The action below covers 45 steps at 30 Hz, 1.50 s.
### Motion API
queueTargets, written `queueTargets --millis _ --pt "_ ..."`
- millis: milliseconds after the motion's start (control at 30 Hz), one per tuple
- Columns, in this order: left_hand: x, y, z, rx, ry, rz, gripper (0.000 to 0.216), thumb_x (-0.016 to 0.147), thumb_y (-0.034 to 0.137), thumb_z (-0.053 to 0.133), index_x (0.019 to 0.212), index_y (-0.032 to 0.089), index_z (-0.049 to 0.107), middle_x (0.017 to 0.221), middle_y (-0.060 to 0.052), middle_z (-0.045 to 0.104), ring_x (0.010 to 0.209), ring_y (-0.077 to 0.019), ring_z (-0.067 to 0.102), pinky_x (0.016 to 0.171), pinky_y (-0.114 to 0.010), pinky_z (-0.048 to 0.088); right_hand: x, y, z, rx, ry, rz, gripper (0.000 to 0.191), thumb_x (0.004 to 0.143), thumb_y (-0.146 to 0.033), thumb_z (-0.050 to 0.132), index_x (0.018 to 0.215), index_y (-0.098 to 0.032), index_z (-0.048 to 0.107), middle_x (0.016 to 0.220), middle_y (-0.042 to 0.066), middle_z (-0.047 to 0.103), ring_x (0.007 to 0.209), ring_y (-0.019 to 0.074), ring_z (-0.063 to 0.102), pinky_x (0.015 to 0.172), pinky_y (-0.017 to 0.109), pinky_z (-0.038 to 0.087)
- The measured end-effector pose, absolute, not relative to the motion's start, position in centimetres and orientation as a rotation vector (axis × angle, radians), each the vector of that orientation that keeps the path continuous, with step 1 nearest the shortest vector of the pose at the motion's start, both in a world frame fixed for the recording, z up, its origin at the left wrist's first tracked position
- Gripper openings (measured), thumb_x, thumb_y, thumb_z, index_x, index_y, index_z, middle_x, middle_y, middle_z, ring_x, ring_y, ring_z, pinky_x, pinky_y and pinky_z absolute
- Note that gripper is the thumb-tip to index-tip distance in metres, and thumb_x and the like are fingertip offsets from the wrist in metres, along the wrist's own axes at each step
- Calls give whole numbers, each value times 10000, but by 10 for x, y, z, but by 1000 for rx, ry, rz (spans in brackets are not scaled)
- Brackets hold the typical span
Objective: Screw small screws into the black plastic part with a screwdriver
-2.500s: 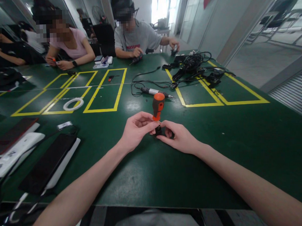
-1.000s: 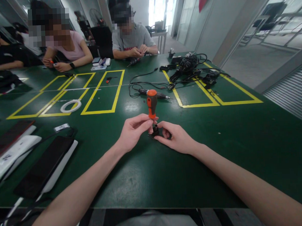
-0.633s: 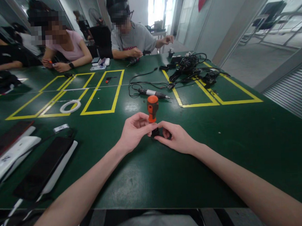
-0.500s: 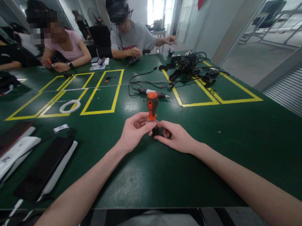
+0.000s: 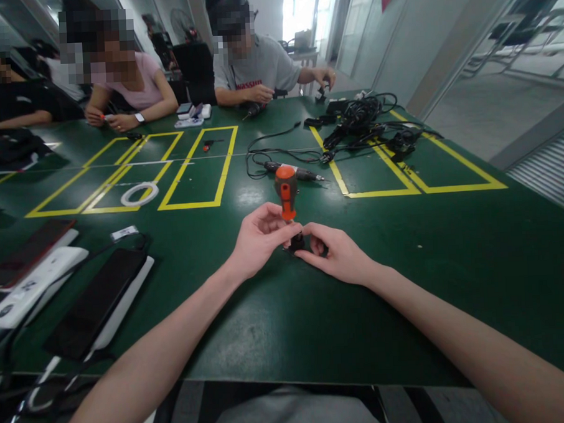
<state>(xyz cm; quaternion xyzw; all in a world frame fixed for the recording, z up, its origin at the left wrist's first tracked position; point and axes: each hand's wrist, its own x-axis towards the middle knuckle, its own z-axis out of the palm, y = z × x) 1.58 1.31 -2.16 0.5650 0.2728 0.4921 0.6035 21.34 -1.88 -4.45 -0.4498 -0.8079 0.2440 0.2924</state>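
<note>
An orange and dark grey screwdriver [image 5: 287,192] stands nearly upright, handle up. My left hand [image 5: 263,237] is closed, thumb and fingers pinching it just below the handle. Under it, on the table, sits a small black part [image 5: 296,242]; fingers partly cover it, so its kind is unclear. My right hand [image 5: 336,249] is closed around the right side of this part, thumb low and index finger above. The screwdriver's tip is hidden behind my left fingers and thumb.
A pen-shaped electric tool [image 5: 296,171] with a cord lies beyond my hands. Tangled black cables [image 5: 359,117] are at the back right. Left are a white tape roll [image 5: 140,194], a black phone [image 5: 96,300] and a power strip [image 5: 37,286]. Co-workers sit across the green table [image 5: 250,337].
The screwdriver handle has turned slightly, its slot now facing me more. My grip looks the same. The view has shifted a little. A co-worker's hand across the table has lowered onto a small dark object.
</note>
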Motion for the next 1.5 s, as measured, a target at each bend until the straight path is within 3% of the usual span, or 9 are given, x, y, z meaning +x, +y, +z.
queueTargets --millis 267,500,667,833,967,1267,1500 --pt "12 11 -19 1434 612 1100 334 924 465 716 941 135 758 670 27 597 576 -76 557 627 -239 476 214 -19 -48 -1209 -2156 653 148 926 -297 661 1008 -205 577 662 -46 545 575 143 535 586 269 409" --pt "17 9 -19 1262 607 1036 404 754 451 877 877 141 649 758 -3 717 511 -76 589 546 -228 495 215 -19 -51 -1197 -2156 632 149 930 -293 654 1028 -197 594 673 -44 543 566 140 534 575 266 409" --pt "17 12 -21 1163 577 1030 485 731 437 898 898 182 520 668 34 709 444 -94 609 486 -204 482 215 -18 -52 -1190 -2145 639 175 927 -276 659 1071 -197 599 672 -50 537 570 136 536 581 262 417" --pt "14 15 -17 1114 534 997 393 806 460 824 965 140 661 799 -41 768 515 -94 639 541 -218 513 214 -18 -52 -1193 -2143 626 165 927 -291 673 1043 -194 606 660 -53 534 560 133 518 573 261 405" --pt "14 15 -18 1160 536 988 396 811 498 818 904 120 743 832 -67 777 522 -79 614 548 -223 506 214 -18 -52 -1209 -2154 623 172 925 -279 660 1060 -186 608 666 -50 533 567 135 524 576 264 401" --pt "16 11 -22 1133 574 972 390 675 387 935 813 125 681 776 -43 767 472 -63 566 514 -216 478 216 -18 -52 -1196 -2139 641 198 924 -298 644 1084 -189 604 681 -44 542 576 141 528 579 272 406" --pt "14 10 -16 1106 486 960 330 789 421 847 896 130 735 807 -46 757 532 -84 609 556 -228 501 214 -18 -50 -1211 -2151 631 149 940 -328 645 994 -203 582 674 -45 536 571 136 518 578 268 390"
